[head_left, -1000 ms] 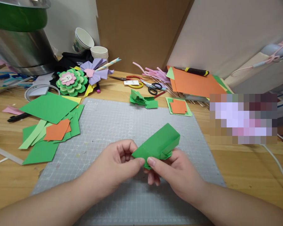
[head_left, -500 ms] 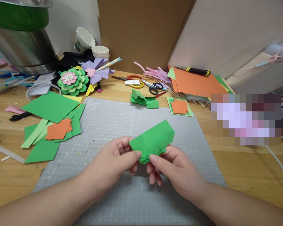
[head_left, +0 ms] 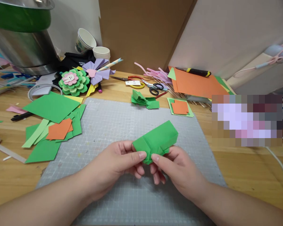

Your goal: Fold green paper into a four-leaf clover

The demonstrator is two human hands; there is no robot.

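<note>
A folded piece of green paper (head_left: 159, 138) is held above the grey cutting mat (head_left: 106, 125), its long flat end pointing up and to the right. My left hand (head_left: 126, 158) pinches its lower left side, thumb on top and fingers behind. On the lower right, my right hand (head_left: 176, 163) grips it the same way, with the thumb close to the left one. Small creases and flaps show along the lower edge between the thumbs. Another folded green paper piece (head_left: 145, 100) lies at the mat's far edge.
Green and orange paper scraps (head_left: 53, 108) are piled at the left. Scissors (head_left: 153, 87), pink sticks (head_left: 154, 75) and a stack of orange paper (head_left: 195, 83) lie behind the mat. Small paper squares (head_left: 180, 107) rest at its far right corner. A paper flower (head_left: 74, 81) sits back left.
Both hands and the folded green paper have shifted slightly right. My left thumb has slid a little closer to the right thumb on the paper.
</note>
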